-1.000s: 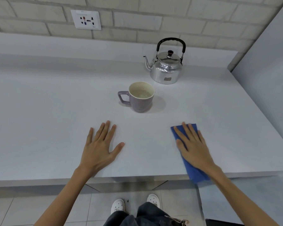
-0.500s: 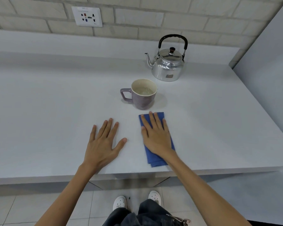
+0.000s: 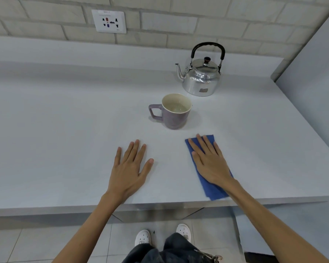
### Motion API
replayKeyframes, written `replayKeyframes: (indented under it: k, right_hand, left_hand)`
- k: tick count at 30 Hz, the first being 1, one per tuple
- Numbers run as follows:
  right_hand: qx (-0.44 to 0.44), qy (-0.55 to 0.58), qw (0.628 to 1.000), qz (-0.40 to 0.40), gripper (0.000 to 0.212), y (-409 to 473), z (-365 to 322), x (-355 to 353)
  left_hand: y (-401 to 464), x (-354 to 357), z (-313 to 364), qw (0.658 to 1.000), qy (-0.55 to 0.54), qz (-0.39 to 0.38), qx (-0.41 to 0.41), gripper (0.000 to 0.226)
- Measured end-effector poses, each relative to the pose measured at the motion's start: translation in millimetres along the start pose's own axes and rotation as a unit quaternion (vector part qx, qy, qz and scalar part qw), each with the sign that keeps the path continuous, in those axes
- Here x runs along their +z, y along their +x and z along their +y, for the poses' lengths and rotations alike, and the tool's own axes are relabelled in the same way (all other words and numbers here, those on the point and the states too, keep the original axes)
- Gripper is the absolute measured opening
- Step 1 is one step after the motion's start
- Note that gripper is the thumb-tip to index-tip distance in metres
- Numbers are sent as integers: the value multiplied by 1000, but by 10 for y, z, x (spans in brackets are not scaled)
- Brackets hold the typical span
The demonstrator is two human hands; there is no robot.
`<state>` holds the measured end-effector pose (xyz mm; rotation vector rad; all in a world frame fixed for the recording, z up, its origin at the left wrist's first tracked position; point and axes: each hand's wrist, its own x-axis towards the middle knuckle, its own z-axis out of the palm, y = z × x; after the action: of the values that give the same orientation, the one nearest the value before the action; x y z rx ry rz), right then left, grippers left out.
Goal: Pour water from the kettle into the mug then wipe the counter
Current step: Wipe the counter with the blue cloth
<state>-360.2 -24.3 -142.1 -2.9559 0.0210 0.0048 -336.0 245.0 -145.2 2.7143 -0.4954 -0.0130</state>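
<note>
— Left side?
— Left hand point(image 3: 129, 170) flat on the counter point(image 3: 55, 130), fingers spread, gripping nothing.
— Further right?
— Purple mug point(image 3: 176, 113) upright past the hands, handle pointing left, water inside. Silver kettle point(image 3: 201, 76) beyond it, far right, lid on, spout to the left, apart from the mug.
— And nearest right?
— Right hand point(image 3: 210, 162) pressed palm-down on the blue cloth point(image 3: 210, 188), fingers extended, not curled around it. Cloth near the counter's front edge.
</note>
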Motion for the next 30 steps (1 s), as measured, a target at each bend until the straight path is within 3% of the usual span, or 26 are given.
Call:
replayKeyframes:
  k: [5,12,18,22,30]
  right_hand:
    - [58,20,998,32,52,233,-651,188]
    - [-7,24,999,28,53,138,-1415,330]
    - [-99,25,995,8,54,-195,-1326,328]
    - [-164,14,986,-5,50,-255,-1046,299]
    - [-137,-6,990,11,51,288,-1043,276]
  left_hand:
    - [1,1,-22,999,-46,16,-1,65]
    - [2,-21,-30,995,-92,31,-1,66]
    - [-51,-122,-34,977,-200,52,-44,64]
    - [-124,-173,-80,970,-236,36,-43,50]
    - [-387,-282,-214,970,-236,30,-57,37]
